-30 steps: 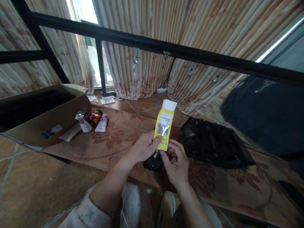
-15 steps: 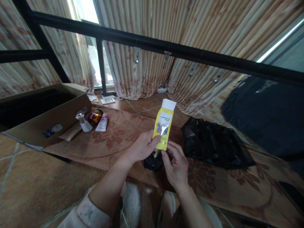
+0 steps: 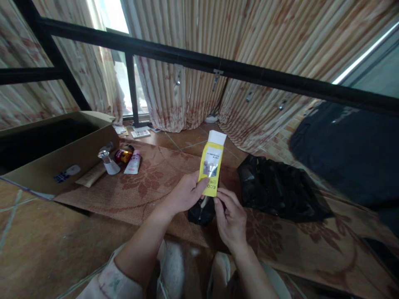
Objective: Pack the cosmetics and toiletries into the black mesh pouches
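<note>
A yellow tube (image 3: 212,164) with a white cap and "ECO" lettering is held up at the centre, its cap pointing away from me. My left hand (image 3: 188,191) is closed on its left side, the thumb lying across the front. The fingers of my right hand (image 3: 231,214) pinch the tube's lower right corner. Below the tube and partly hidden by my hands lies a small black pouch or bag (image 3: 201,211); a pale thing shows at its top, too covered to name.
On the left stands a cardboard box (image 3: 93,149). Beside it are a silver-topped white bottle (image 3: 109,164), a pink-and-white tube (image 3: 133,162), a dark-and-amber jar (image 3: 124,155) and a beige tube (image 3: 92,174). A black plastic bag (image 3: 280,187) lies right. A black rail (image 3: 193,60) crosses ahead.
The yellow tube has tilted slightly more upright and shifted a little left. Both hands keep their hold, and the other things stay where they were.
</note>
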`<state>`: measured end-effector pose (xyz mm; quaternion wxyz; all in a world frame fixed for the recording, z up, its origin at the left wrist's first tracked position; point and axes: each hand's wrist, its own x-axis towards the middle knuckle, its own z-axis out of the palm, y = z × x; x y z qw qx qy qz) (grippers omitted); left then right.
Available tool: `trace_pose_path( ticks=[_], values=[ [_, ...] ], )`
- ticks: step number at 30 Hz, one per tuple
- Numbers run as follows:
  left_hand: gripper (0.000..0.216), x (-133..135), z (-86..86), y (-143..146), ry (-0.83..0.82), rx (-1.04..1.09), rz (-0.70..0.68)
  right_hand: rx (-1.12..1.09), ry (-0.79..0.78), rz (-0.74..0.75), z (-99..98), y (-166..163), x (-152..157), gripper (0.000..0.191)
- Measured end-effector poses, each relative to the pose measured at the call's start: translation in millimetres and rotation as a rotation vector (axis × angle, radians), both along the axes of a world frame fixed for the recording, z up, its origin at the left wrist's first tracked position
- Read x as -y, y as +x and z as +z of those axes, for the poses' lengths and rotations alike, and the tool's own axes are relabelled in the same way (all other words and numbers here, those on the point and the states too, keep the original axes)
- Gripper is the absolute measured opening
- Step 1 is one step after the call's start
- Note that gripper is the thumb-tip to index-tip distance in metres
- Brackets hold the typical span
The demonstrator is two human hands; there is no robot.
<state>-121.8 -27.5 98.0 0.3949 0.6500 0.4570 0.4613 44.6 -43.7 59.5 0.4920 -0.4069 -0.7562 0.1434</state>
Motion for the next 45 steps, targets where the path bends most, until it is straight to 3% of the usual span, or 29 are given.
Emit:
trace_pose_path(
  ticks=[13,29,40,45],
  values=[
    [0.029,4,3.4,7,0.068,-0.126,-0.021,-0.112,-0.067,-0.094,2.0,-2,1,0.01],
    [0.033,3,4.0,13,0.092,-0.246,0.026,-0.014,-0.012,-0.135,3.8,-6,5,0.012],
    [0.033,-1,-0.2,11,0.073,-0.221,0.02,0.015,-0.012,-0.042,6.0,-5,4,0.018],
    [0.033,0,1.8,9,0.087,-0.227,0.007,-0.039,-0.101,0.05,10.4,0,4,0.019]
  ],
)
